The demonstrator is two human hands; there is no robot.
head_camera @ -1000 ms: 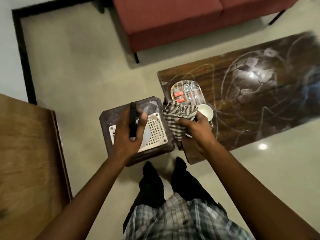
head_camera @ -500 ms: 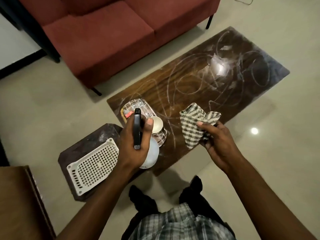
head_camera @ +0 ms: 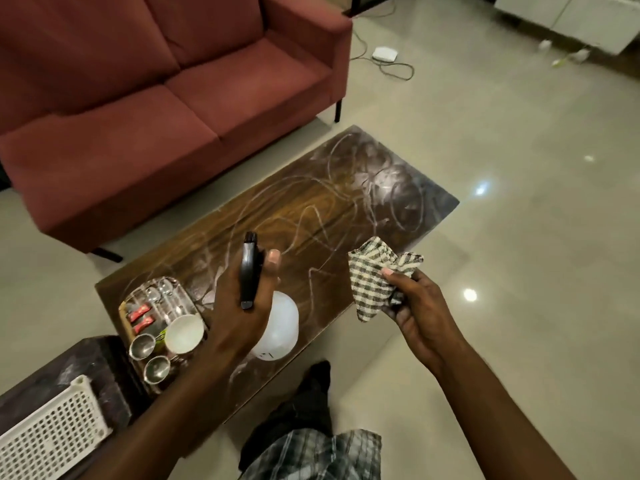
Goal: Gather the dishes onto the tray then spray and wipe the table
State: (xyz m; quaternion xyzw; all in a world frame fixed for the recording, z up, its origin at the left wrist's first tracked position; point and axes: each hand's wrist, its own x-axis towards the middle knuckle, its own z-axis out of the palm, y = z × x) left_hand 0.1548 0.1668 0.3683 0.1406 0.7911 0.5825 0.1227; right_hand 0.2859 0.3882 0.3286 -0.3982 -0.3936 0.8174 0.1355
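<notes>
Bottle [head_camera: 273, 327] raised over table [head_camera: 311, 216] | left hand [head_camera: 239, 306] grips bottle | right hand [head_camera: 415, 306] grips cloth [head_camera: 374, 271] | sofa [head_camera: 156, 109] behind

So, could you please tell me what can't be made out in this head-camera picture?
- White plastic spray bottle: its trigger side is hidden behind the left hand.
- Checked cloth: its lower folds are covered by the right hand.
- White perforated basket: cut off by the frame's left edge.
- Clear glass tray: its contents are too small to identify fully.

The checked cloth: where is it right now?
Head view: the checked cloth is bunched in the right hand, above the table's near edge.
</notes>
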